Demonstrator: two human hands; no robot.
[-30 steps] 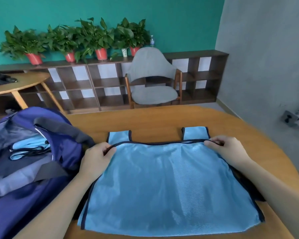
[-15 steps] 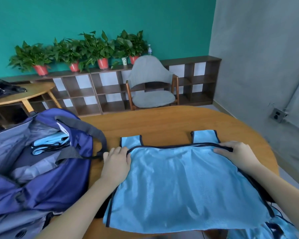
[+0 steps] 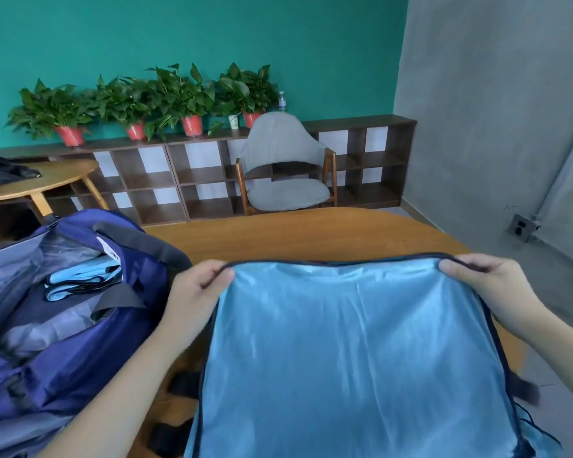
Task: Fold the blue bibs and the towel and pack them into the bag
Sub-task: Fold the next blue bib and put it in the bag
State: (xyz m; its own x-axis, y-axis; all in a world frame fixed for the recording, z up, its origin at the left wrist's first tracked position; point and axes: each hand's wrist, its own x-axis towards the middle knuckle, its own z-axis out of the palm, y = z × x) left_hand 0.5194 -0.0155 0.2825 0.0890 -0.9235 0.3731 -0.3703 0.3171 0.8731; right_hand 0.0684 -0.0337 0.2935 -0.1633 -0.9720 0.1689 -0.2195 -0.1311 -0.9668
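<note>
At the left of the desk (image 3: 311,233) the blue bag (image 3: 80,342) lies open, with an already folded bib (image 3: 80,280) resting inside it near the far side. Just to its right the left hand (image 3: 197,289) pinches the far left corner of the blue bib (image 3: 344,358), lifted off the desk; the right hand (image 3: 487,282) pinches the far right corner, so the dark-trimmed top edge is stretched between the two hands and the cloth slopes down toward the person. My judgement is that a fold is in progress. The fabric looks thin and slippery: if one pinch loosens, that corner could drop and the fold go crooked. The near right edge of the bib hangs past the desk rim, so slack cloth could slide off toward the floor. The bag's grey strap (image 3: 139,241) lies close to the left hand and might catch the bib when it is carried across
</note>
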